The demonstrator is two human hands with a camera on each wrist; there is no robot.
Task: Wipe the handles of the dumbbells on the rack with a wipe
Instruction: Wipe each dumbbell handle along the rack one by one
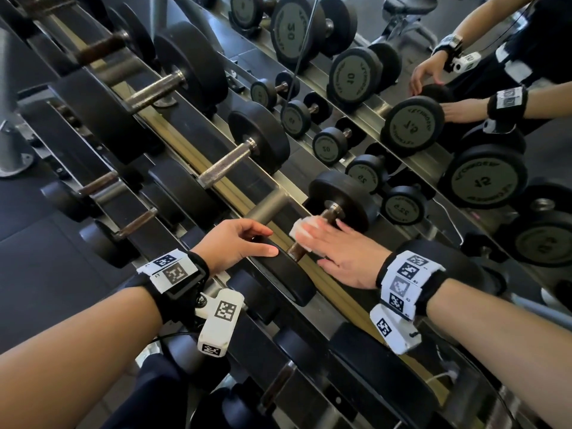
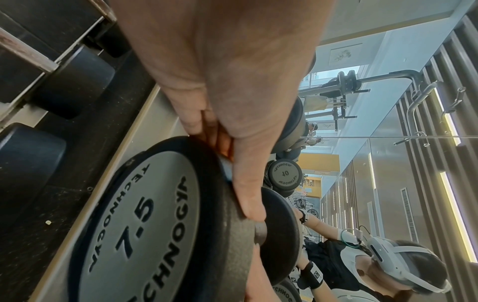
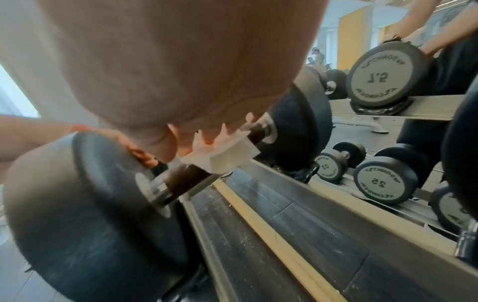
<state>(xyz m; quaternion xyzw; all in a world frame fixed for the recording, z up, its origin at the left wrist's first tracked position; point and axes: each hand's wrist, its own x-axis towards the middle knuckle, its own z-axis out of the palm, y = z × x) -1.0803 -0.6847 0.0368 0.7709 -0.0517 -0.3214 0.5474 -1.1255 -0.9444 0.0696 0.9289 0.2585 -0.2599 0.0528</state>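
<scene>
The 7.5 dumbbell (image 1: 340, 196) lies on the rack (image 1: 337, 292) straight in front of me. My left hand (image 1: 244, 241) grips its near head (image 1: 288, 278), fingers curled over the rim and thumb along the edge; the left wrist view shows that head (image 2: 145, 224) marked 7.5 under the left hand (image 2: 232, 143). My right hand (image 1: 337, 249) lies flat over a white wipe (image 1: 301, 232) and presses it onto the dark handle (image 1: 294, 252). In the right wrist view the wipe (image 3: 227, 157) drapes round the handle (image 3: 186, 179) beneath the right hand (image 3: 207, 139).
Larger dumbbells (image 1: 260, 140) sit further along the same tier, and a lower tier (image 1: 123, 230) runs at the left. A mirror (image 1: 464, 168) behind the rack reflects the dumbbells and the person. A cable (image 1: 297, 66) hangs in front of the mirror.
</scene>
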